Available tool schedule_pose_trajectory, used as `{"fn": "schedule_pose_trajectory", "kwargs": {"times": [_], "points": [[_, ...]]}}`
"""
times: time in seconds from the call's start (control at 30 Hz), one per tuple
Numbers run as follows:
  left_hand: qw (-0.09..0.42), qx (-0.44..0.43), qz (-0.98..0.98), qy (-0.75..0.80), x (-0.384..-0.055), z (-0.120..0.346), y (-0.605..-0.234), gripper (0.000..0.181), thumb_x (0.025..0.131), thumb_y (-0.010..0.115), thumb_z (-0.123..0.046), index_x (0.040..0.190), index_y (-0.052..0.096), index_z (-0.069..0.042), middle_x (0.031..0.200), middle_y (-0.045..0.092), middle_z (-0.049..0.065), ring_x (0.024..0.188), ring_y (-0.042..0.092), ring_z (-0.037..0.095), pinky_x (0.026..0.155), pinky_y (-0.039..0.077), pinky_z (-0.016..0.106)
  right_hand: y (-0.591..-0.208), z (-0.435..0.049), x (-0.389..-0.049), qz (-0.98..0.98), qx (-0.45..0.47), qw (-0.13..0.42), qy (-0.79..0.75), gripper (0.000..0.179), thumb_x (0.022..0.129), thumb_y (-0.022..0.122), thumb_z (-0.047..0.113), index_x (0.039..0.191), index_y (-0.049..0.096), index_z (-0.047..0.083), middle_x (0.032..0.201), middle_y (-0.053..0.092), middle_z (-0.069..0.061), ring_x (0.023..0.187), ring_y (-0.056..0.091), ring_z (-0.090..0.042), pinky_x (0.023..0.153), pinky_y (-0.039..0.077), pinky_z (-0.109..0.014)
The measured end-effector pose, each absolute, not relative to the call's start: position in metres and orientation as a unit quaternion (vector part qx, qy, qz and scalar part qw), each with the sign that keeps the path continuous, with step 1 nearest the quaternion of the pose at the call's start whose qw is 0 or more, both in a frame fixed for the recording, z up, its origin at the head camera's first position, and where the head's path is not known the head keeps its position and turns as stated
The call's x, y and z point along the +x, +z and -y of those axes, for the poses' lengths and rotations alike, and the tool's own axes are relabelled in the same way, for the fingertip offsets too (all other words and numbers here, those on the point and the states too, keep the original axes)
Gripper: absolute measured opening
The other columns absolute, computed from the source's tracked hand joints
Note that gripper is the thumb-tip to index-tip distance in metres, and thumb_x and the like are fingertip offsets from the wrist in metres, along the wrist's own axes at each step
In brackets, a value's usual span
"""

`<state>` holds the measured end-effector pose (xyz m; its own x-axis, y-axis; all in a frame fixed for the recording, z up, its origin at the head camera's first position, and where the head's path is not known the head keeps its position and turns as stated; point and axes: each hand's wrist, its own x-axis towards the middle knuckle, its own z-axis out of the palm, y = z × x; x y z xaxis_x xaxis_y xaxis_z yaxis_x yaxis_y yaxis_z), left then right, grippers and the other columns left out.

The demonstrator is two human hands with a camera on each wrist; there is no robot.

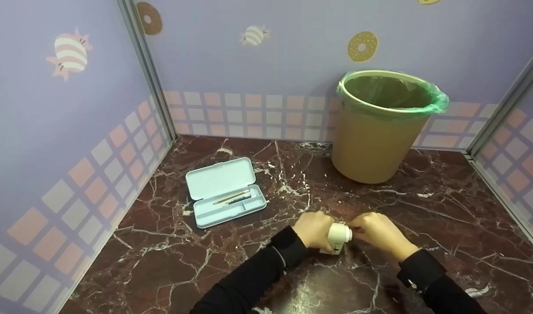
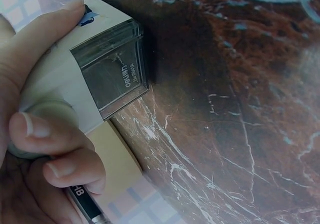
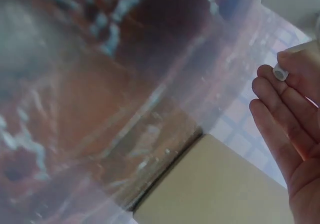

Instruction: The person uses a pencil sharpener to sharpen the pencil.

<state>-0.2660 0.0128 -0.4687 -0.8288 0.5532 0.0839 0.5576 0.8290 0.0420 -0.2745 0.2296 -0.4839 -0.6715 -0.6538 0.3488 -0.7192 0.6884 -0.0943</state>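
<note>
Far to the left of the pencil sharpener (image 1: 337, 235) and farther back, the pale blue pencil case (image 1: 220, 178) lies with its lid folded back; in its divided tray a yellow pencil (image 1: 231, 197) and a dark pencil (image 1: 239, 199) lie side by side, too small for me to read anything on them. Just left of the sharpener, my left hand (image 1: 313, 230) is clamped on it, fingers wrapped round the white body, which sits between my two hands, low at the marble table (image 1: 162, 261); I can't tell whether it touches the stone. Its see-through drawer (image 2: 117, 74) carries raised lettering, turned sideways, that looks like a maker's name with a smaller line I can't make out; what is inside is too murky to tell. A dark printed figure (image 2: 89, 17) on the casing is partly under my finger. Behind the sharpener and to its right stands the tan bin (image 1: 371, 148), its green liner (image 1: 439, 104) folded over the rim; its bottom is out of my sight. Just right of the sharpener, my right hand (image 1: 382, 231) pinches the white end (image 3: 280, 74) of a black pencil (image 2: 82, 199) between thumb and fingers. "HB" reads on its barrel by a silver band, but my left fingers hide its far tip. Both black sleeves (image 1: 249, 270) are cut off below the sharpener by the head view's lower edge.
</note>
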Motion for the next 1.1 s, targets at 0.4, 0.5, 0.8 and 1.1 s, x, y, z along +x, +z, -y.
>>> {"fn": "schedule_pose_trajectory", "kwargs": {"times": [0.4,0.5,0.8,1.1], "points": [[0.042,-0.294,0.954,-0.034,-0.265,-0.012,-0.469,0.046,0.062,0.093,-0.047,0.094,0.075,-0.019,0.088,0.076,-0.005,0.076,0.071,0.013,0.06,0.055,0.029,-0.499,-0.23,-0.257,0.903,0.391,0.117,0.136,0.021,0.075,0.083,0.004,0.069,0.067,0.016,0.067,0.067,0.006,0.059,0.057,-0.004,0.055,0.048,-0.026],[0.048,-0.296,0.954,-0.034,-0.265,-0.012,-0.469,0.046,0.062,0.093,-0.047,0.093,0.075,-0.018,0.088,0.077,-0.005,0.076,0.072,0.014,0.061,0.056,0.029,-0.5,-0.23,-0.251,0.895,0.403,0.118,0.147,0.017,0.076,0.083,0.004,0.073,0.071,0.016,0.067,0.068,0.006,0.058,0.056,-0.002,0.054,0.048,-0.024],[0.042,-0.288,0.956,-0.039,-0.265,-0.013,-0.469,0.046,0.061,0.093,-0.047,0.093,0.075,-0.018,0.088,0.076,-0.004,0.076,0.071,0.015,0.061,0.056,0.03,-0.493,-0.229,-0.236,0.88,0.436,0.146,0.118,0.019,0.073,0.083,0.005,0.073,0.071,0.019,0.068,0.067,0.007,0.058,0.057,-0.003,0.053,0.047,-0.025],[0.041,-0.288,0.956,-0.042,-0.265,-0.012,-0.469,0.045,0.061,0.093,-0.046,0.092,0.075,-0.018,0.087,0.076,-0.004,0.075,0.071,0.015,0.06,0.054,0.03,-0.479,-0.227,-0.222,0.876,0.448,0.144,0.107,0.016,0.071,0.087,0.009,0.074,0.074,0.019,0.067,0.066,0.009,0.059,0.056,0.0,0.053,0.046,-0.021]]}}
